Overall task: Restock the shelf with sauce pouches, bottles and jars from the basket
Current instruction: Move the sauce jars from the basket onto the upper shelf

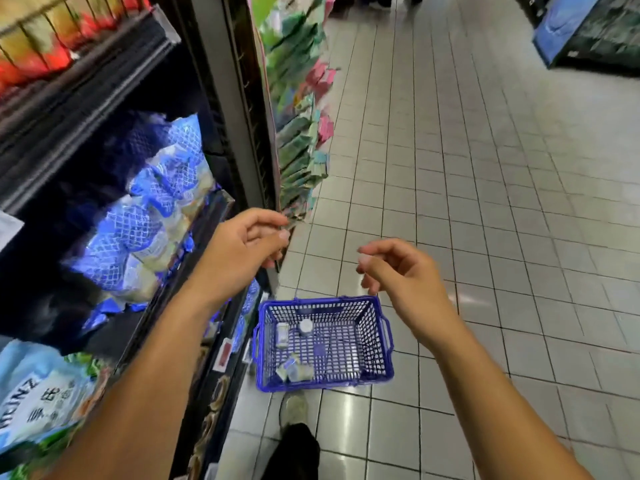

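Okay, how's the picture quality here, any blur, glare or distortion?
Head view: the shelf on the left is motion-blurred, worst on the blue pouches; the floor tiles bow from wide-angle distortion, with glare on them below the basket; the left hand and right hand look fairly sharp.

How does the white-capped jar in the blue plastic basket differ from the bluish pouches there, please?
The white-capped jar seems to stand upright near the far wall of the blue plastic basket; the bluish pouches lie heaped in its near left corner. The jar is round; the pouches are flat. Both sit inside it.
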Motion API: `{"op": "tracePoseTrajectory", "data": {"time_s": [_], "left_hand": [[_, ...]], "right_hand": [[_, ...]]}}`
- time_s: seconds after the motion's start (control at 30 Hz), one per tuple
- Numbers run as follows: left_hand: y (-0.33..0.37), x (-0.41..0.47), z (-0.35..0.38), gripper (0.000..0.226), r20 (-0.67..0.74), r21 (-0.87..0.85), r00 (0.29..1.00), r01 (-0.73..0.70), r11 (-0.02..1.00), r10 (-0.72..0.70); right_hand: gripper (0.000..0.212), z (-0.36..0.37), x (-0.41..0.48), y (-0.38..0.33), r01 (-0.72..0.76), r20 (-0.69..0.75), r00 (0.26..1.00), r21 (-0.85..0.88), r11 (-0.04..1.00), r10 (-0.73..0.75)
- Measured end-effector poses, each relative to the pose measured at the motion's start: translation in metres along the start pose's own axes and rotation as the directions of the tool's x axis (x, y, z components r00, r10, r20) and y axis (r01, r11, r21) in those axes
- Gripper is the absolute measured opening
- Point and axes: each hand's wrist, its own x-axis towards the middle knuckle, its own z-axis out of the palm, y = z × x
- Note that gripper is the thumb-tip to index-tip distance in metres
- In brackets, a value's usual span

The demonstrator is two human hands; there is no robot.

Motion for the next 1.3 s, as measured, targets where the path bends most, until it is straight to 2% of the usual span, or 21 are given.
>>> {"op": "tracePoseTrajectory", "data": {"time_s": [0.17, 0.4, 0.5, 0.63, 0.77, 0.93, 1.1, 1.13, 1.2, 1.3], "left_hand": [[-0.050, 0.046, -0.005, 0.016, 0.047, 0.015, 0.987, 0.154, 0.988, -0.154], [-0.138, 0.090, 0.006, 0.016, 0.080, 0.049, 0.936, 0.339, 0.940, -0.342], [-0.186, 0.101, 0.016, 0.015, 0.093, 0.064, 0.900, 0.422, 0.904, -0.427], [-0.263, 0.110, 0.039, 0.013, 0.124, 0.109, 0.820, 0.549, 0.829, -0.559], [-0.349, 0.111, 0.065, 0.013, 0.206, 0.174, 0.698, 0.664, 0.728, -0.686], [-0.478, 0.104, 0.084, 0.009, 0.158, 0.255, 0.605, 0.738, 0.625, -0.780], [-0.604, 0.092, 0.092, 0.003, 0.140, 0.356, 0.469, 0.798, 0.487, -0.872], [-0.626, 0.090, 0.093, 0.005, 0.130, 0.391, 0.447, 0.797, 0.460, -0.885], [-0.666, 0.087, 0.095, 0.015, 0.142, 0.455, 0.406, 0.783, 0.424, -0.903], [-0.719, 0.083, 0.097, 0.045, 0.149, 0.530, 0.387, 0.746, 0.404, -0.910]], "right_hand": [[0.007, 0.021, 0.050, 0.045, -0.110, -0.005, 0.994, 0.037, 0.993, 0.110], [0.006, 0.024, 0.094, 0.127, -0.263, -0.010, 0.965, -0.004, 0.965, 0.263], [0.016, 0.023, 0.110, 0.172, -0.327, 0.016, 0.945, -0.047, 0.944, 0.328], [0.019, 0.021, 0.127, 0.245, -0.440, 0.059, 0.892, -0.109, 0.891, 0.448], [0.011, 0.022, 0.144, 0.330, -0.578, 0.082, 0.802, -0.141, 0.804, 0.591], [0.019, 0.031, 0.157, 0.447, -0.686, 0.115, 0.689, -0.215, 0.695, 0.715], [0.006, 0.049, 0.167, 0.562, -0.695, 0.173, 0.616, -0.340, 0.634, 0.768], [0.010, 0.051, 0.168, 0.585, -0.680, 0.186, 0.612, -0.372, 0.631, 0.769], [0.018, 0.057, 0.170, 0.629, -0.627, 0.234, 0.592, -0.467, 0.623, 0.771], [0.025, 0.069, 0.172, 0.685, -0.503, 0.336, 0.550, -0.598, 0.625, 0.764]]}}
